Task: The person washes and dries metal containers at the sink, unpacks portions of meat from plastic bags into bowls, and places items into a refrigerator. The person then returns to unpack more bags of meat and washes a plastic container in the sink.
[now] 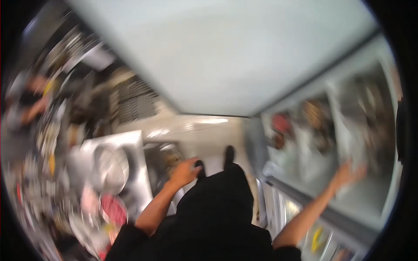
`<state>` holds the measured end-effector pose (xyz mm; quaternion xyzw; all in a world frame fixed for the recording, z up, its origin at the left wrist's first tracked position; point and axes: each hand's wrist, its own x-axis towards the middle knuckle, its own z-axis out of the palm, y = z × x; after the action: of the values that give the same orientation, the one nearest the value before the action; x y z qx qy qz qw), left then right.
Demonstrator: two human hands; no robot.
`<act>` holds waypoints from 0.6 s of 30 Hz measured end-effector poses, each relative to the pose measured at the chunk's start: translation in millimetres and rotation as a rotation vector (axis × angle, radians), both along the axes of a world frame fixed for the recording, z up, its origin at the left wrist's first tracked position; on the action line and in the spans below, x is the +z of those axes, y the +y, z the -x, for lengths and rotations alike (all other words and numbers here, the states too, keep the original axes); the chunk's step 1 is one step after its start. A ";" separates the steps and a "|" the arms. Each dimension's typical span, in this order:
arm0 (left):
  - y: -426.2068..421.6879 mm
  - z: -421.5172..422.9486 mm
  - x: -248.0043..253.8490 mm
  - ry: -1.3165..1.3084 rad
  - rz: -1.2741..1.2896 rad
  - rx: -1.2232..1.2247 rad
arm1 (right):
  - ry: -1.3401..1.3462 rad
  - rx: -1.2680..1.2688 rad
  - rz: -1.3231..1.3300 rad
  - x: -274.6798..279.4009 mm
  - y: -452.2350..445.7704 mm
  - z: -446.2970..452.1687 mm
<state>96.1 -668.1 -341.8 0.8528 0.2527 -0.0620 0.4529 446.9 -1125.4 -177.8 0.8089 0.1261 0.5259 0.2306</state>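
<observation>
My right hand (348, 174) reaches into an open fridge (300, 187), its fingers blurred but spread, with nothing visible in them. Nearest to it are the shelf and some dark, smeared items at the back. Further left in the fridge sit a red item (281, 123) and a brownish one (314, 114), both too blurred to name. My left hand (185, 172) hangs low in front of my body, fingers loosely apart and apparently holding nothing, close to the steel counter's side.
The large pale fridge door (226, 48) stands open ahead. At left, a steel counter (138, 148) bears a round metal basin (111, 167) and a red round item (114, 209). Another person's arm (37, 108) shows at far left. A dark grated mat (135, 98) lies on the floor.
</observation>
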 end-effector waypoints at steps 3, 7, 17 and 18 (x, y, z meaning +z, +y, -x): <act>11.7 20.7 29.0 -0.262 -0.018 0.321 | 0.240 0.418 -0.697 -28.9 101.4 48.3; 46.0 64.6 70.9 -0.509 -0.180 0.746 | 0.693 0.757 -0.624 -75.0 162.5 96.8; 197.5 193.2 46.6 0.492 -0.376 1.128 | 1.108 0.793 -0.572 -73.5 237.7 153.9; 197.4 196.7 44.6 0.539 -0.450 1.117 | 1.125 0.820 -0.579 -77.0 241.0 155.4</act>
<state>-100.6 -470.7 -297.2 0.6219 0.7685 0.0251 0.1484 291.5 -884.4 -254.8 0.8719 0.3727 0.0892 -0.3047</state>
